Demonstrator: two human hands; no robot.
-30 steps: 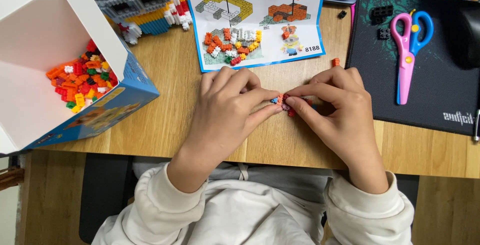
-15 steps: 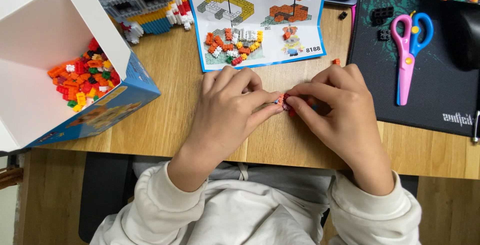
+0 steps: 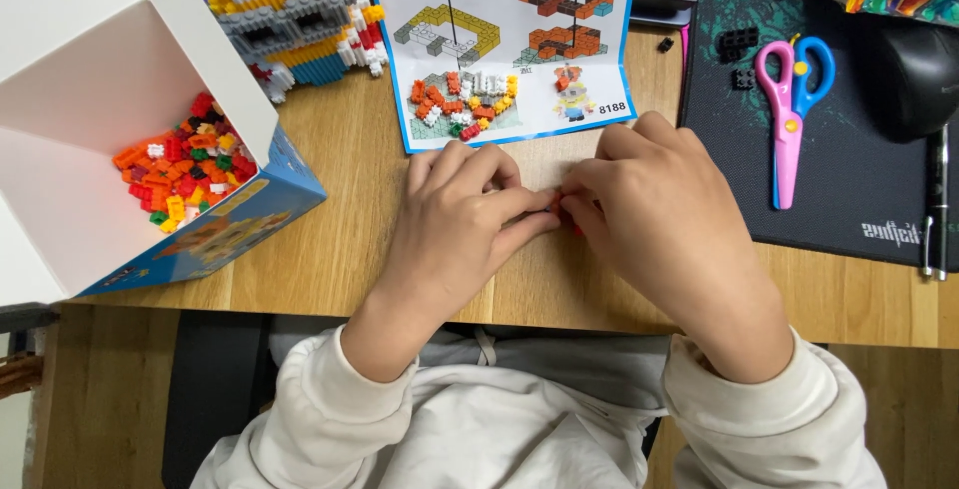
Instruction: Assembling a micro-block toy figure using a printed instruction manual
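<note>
Both hands meet at the middle of the table (image 3: 330, 259), just below the instruction sheet (image 3: 509, 44). The left hand (image 3: 455, 224) and right hand (image 3: 664, 219) are pressed together fingertip to fingertip, pinched on a tiny red brick piece (image 3: 556, 205) that shows only as a sliver between them (most of it is hidden by the fingers).

By the look of it, the piece is hard plastic, very light and stiff, with smooth sides that could slip from a loose pinch. It is so small that only the fingertips can take it, best on two opposite flat sides, leaving the studded top and the underside free. It should not break, though a joined stack might pop apart if squeezed askew.

To the left stands an open box (image 3: 90, 129) with a heap of loose bricks (image 3: 180, 164), red, orange, yellow and green. A built model (image 3: 285, 9) stands behind it. At the right, scissors (image 3: 789, 109) lie on a dark mat (image 3: 849, 179), well apart from the hands.
</note>
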